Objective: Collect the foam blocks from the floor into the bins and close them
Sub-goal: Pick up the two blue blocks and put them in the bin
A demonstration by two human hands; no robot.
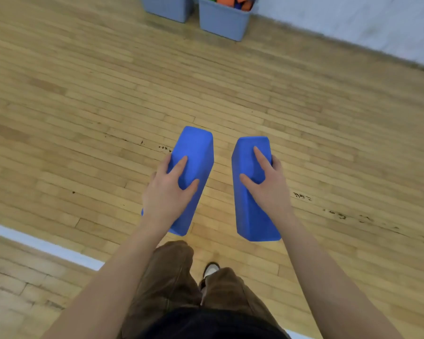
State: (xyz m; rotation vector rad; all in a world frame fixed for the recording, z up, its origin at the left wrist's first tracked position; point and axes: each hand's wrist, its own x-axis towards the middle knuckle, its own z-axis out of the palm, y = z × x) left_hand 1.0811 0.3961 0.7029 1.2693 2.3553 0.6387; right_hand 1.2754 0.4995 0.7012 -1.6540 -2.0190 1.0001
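Blue foam fills both my hands right now, one long block each, in the middle of the frame. My left hand (pixel 168 192) grips the left blue block (pixel 196 152) from above: thumb and one finger lie on the top face, and the rest of the fingers curl round the left edge. My right hand (pixel 267 184) holds the right blue block (pixel 249 216) the same way, thumb and a finger on top, other fingers wrapped round the right edge. Both blocks are up off the wooden floor (pixel 83 106), side by side but not touching.

The step in hand, I think, is carrying these two to the bins. Two grey-blue bins sit at the top of the frame, well apart from my hands, close to the white wall (pixel 353 25). The right bin (pixel 224 20) already has orange, green and blue blocks piled in it. The left bin (pixel 167 7) is cut off by the frame edge, so I can't tell how full it is.

To do this well, I would keep the grip firm but soft — foam squashes. I would walk straight ahead and keep the blocks level. The right bin looks pretty full, so the left one may be the better pick. Then lower each block in flat, so a lid can shut later. I see no lid here.

My arms reach forward and down, bare, with wrists bent a little inward. Below them are my brown trousers (pixel 171 277) and one shoe tip (pixel 211 269) — I am standing.
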